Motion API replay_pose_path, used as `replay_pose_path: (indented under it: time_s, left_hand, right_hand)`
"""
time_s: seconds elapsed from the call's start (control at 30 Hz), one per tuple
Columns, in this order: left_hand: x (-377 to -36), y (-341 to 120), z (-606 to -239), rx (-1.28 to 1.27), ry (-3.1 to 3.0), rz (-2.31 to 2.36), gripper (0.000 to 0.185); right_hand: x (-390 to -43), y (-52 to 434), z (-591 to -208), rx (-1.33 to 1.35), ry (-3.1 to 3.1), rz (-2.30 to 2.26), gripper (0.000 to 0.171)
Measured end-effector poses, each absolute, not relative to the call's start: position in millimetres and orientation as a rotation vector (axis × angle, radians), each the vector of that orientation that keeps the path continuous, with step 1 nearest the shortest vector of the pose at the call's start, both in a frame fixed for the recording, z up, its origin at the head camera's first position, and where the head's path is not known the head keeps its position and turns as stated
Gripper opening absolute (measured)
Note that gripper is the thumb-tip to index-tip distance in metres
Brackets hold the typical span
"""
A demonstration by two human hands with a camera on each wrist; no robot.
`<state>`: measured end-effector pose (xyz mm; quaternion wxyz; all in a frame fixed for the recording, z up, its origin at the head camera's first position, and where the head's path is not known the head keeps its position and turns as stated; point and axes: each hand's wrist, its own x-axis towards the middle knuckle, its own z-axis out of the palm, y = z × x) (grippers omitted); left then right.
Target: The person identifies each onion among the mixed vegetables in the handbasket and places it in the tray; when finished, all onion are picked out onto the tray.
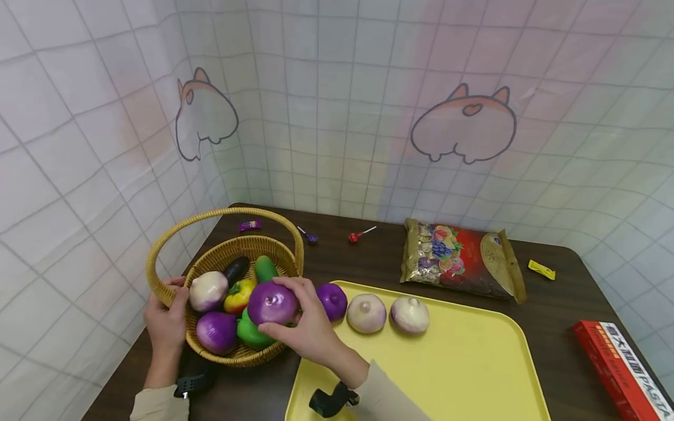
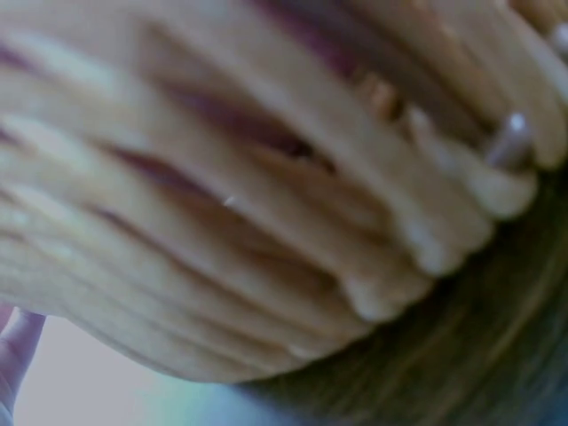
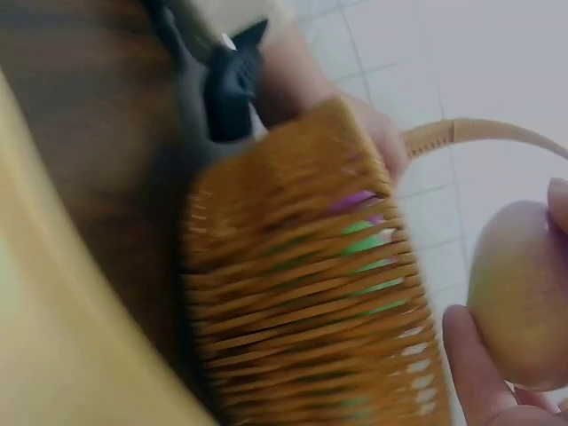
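Observation:
My left hand (image 1: 167, 321) grips the side rim of a wicker basket (image 1: 247, 359) beside its arched handle. Over the basket's right side, my right hand (image 1: 316, 330) holds a purple onion (image 1: 272, 303) between thumb and fingers. In the right wrist view the held onion (image 3: 519, 297) is above the level of the basket rim. Inside the basket lie a white-purple bulb (image 1: 209, 290), another purple onion (image 1: 216, 332), a red-yellow pepper (image 1: 239, 296), a green pepper (image 1: 253, 332), a cucumber (image 1: 265, 268) and a dark eggplant (image 1: 236, 270). Woven strips fill the left wrist view.
A yellow tray (image 1: 474, 362) to the right bears a purple onion (image 1: 332, 301) and two pale bulbs (image 1: 366, 313). Behind it lie a candy bag (image 1: 458, 257), lollipops (image 1: 354, 237) and small wrapped candies (image 1: 542, 269). A red pasta box (image 1: 621, 368) is at the right edge.

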<state>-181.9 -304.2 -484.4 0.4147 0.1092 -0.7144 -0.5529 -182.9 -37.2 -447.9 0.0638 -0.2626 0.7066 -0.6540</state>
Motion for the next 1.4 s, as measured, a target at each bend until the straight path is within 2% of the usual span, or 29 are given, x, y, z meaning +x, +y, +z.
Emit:
replay_pose_path:
  time_s: [0.2, 0.73, 1.07, 1.4]
  left_hand:
    - [-194, -316, -495, 0.299, -1.804, -1.363, 0.011]
    - [-196, -318, -499, 0.286, -1.836, -1.349, 0.009]
    - [-182, -298, -474, 0.262, -1.813, -1.398, 0.011]
    - [-177, -297, -471, 0.293, -1.807, -1.401, 0.013]
  right_hand:
    - [-166, -5, -463, -0.738, 1.995, -2.133, 0.068]
    - [-153, 51, -496, -0.500, 2.209, -2.042, 0.072]
    - [-144, 53, -517, -0.552, 2.292, -1.917, 0.069]
    - [-142, 51, -518, -0.600, 2.464, -1.848, 0.070]
